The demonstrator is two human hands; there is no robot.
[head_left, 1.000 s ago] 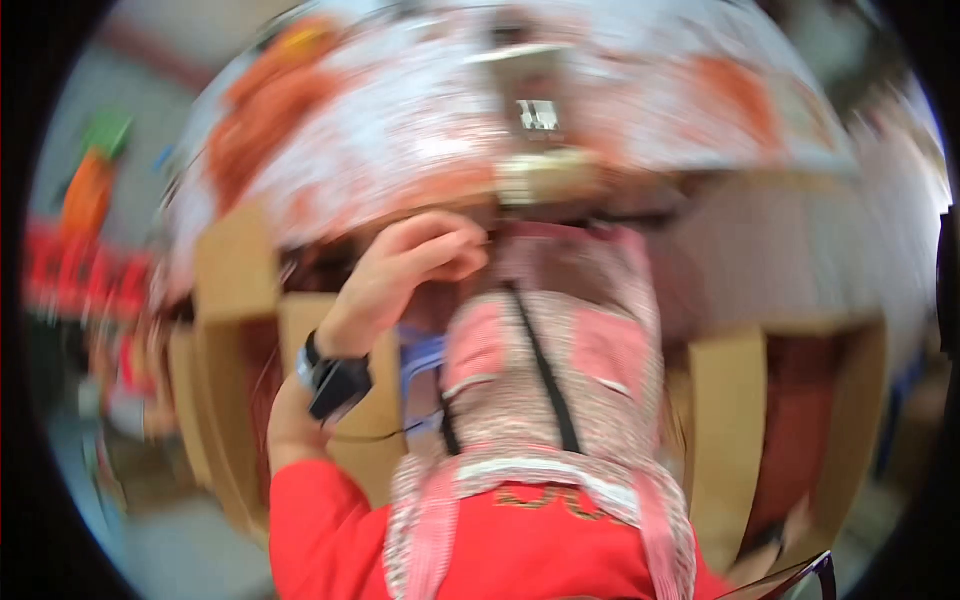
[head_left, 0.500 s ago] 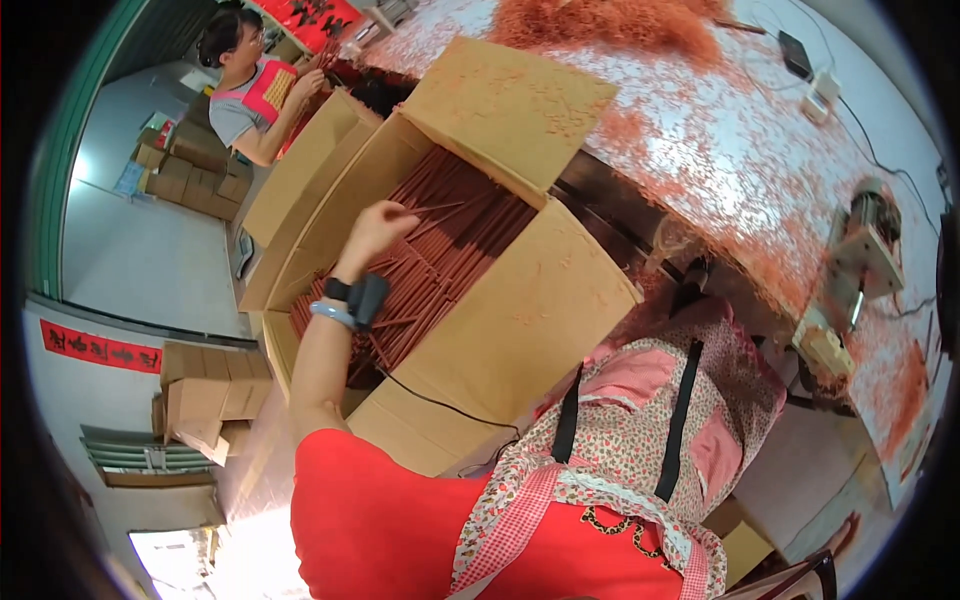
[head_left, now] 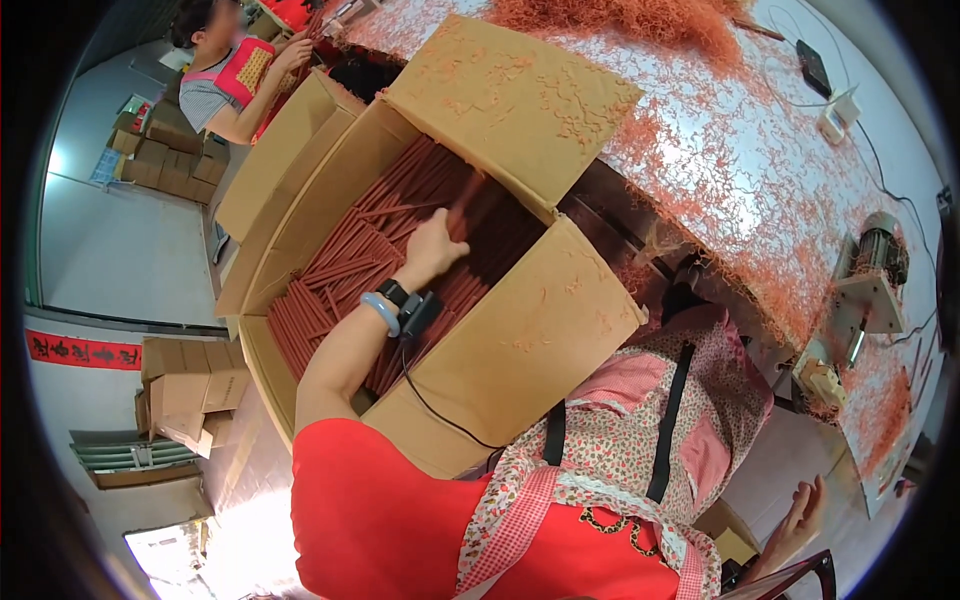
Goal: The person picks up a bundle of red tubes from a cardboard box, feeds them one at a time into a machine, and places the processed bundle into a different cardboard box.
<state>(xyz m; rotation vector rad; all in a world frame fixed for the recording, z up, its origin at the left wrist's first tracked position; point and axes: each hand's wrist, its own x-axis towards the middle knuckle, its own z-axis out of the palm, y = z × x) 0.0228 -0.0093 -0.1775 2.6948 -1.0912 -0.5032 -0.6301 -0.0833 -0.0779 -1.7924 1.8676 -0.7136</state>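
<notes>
My left hand [head_left: 432, 248] is inside an opened cardboard box [head_left: 520, 365], its fingers closed around one or more reddish-brown sticks [head_left: 464, 200] that are smeared by motion. Beneath and around it, many loose reddish-brown sticks [head_left: 345, 250] fill the box, some in rows and others lying crosswise. A dark band with a small black device and a pale bangle circle that wrist. Low at the right, my right hand [head_left: 798, 520] is raised away from the box, fingers stretched out and nothing in them.
Orange-red shavings cover a white worktable [head_left: 700, 185], piled at its far side. A small motor machine [head_left: 872, 285] stands on the table's right. Beyond the box, a co-worker [head_left: 235, 85] handles thin sticks. Cardboard boxes [head_left: 195, 385] are stacked at the left.
My left hand has moved to the right and slightly nearer within the box, now with sticks in its grip. My right hand shows more fully at the lower right.
</notes>
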